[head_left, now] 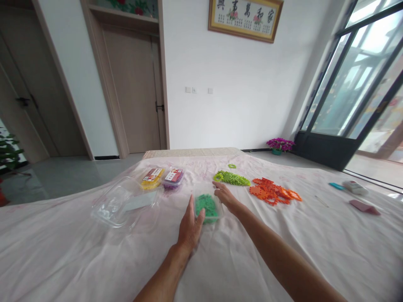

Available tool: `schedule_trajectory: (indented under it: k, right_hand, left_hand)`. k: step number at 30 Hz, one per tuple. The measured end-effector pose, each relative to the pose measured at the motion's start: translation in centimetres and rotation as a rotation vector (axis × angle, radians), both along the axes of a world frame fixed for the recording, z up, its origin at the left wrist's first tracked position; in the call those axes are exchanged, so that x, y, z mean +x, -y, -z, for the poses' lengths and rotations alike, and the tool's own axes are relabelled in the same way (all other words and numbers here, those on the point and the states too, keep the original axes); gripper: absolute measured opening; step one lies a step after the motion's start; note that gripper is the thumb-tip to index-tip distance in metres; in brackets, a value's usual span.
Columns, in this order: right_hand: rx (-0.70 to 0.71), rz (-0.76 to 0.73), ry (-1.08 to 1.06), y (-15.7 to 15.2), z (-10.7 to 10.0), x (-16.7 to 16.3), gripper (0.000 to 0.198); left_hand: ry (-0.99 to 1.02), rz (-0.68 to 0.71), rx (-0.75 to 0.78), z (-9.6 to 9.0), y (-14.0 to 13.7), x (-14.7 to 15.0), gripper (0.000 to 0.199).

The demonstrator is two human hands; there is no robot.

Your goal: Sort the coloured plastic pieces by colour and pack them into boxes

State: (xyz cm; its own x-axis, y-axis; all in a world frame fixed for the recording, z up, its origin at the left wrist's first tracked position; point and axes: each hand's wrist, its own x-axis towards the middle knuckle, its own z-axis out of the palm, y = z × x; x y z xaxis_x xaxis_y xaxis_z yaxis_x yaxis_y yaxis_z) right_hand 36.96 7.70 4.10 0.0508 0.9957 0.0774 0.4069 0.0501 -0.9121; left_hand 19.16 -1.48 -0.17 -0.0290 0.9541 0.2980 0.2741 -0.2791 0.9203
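The box (pixel 215 219) sits at twelve o'clock. The left hand (pixel 189 226) clasps its eight o'clock side, fingers wrapped; the right hand (pixel 226 198), fingers half-curled, is at its one o'clock corner, grip unclear.

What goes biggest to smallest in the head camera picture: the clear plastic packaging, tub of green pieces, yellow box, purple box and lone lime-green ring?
1. Clear plastic packaging
2. Tub of green pieces
3. Yellow box and purple box: too alike to rank
4. Lone lime-green ring
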Motion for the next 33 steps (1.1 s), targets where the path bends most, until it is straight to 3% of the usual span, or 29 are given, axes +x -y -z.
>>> schedule_trajectory:
  k: [3,10,17,21,25,27,33]
  right_hand:
    - [0.039,-0.059,0.001,-0.5,-0.1,0.3,0.045]
    - [-0.052,0.116,-0.019,0.4,0.4,2.3,0.025]
    - [-0.082,0.152,-0.148,3.4,0.8,3.4,0.012]
    - [-0.229,0.053,-0.141,4.6,-0.5,3.7,0.009]
    - [-0.356,-0.204,-0.065,5.3,-1.9,4.8,0.015]
    - [-0.378,-0.246,-0.030,5.4,-2.1,5.4,0.026]
    - [-0.285,0.000,-0.095,4.0,-0.8,5.3,0.049]
  left_hand:
    - [-0.017,-0.031,0.030,-0.2,0.1,0.0,0.070]
    - [-0.124,-0.308,-0.015,-0.4,-0.5,-1.1,0.058]
    - [0.165,-0.192,0.058,-0.3,-0.8,-1.3,0.063]
    - [0.304,-0.193,0.054,-0.2,-1.2,-1.3,0.063]
    - [0.369,-0.133,0.046,-0.1,-1.5,-1.3,0.064]
    - [0.370,-0.124,0.032,0.1,-1.5,-1.2,0.062]
    - [0.269,-0.165,0.012,0.5,-1.6,-1.6,0.056]
